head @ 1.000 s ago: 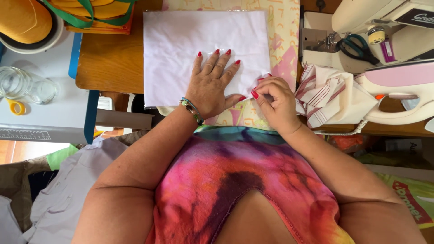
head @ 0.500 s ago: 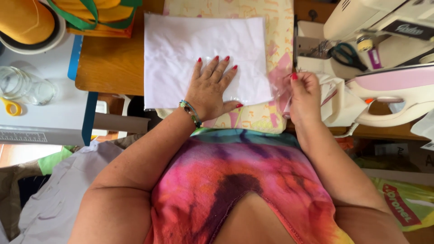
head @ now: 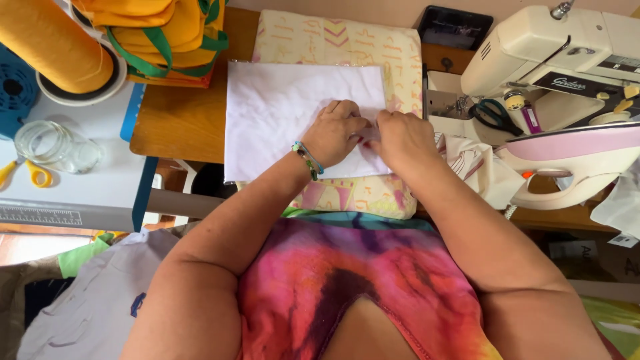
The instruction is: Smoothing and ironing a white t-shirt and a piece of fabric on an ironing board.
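Note:
A white rectangular piece of fabric (head: 280, 113) lies flat on a patterned pressing pad (head: 347, 43) on the wooden table. My left hand (head: 335, 131), with a beaded bracelet at the wrist, rests on the fabric's right part with fingers curled. My right hand (head: 400, 138) sits right beside it at the fabric's right edge. Both hands meet over a small pale piece (head: 368, 133) pinched between them; its shape is mostly hidden by the fingers.
A white and pink iron (head: 567, 163) stands on its side at the right. Behind it is a sewing machine (head: 553, 43) with scissors (head: 493, 113). At left: an orange thread cone (head: 53, 43), a glass jar (head: 53, 148), yellow-handled scissors (head: 27, 175), folded orange fabric (head: 167, 33).
My left hand has curled from lying flat and spread. My right hand came back from the right onto the fabric's edge, meeting the left. The view has shifted slightly.

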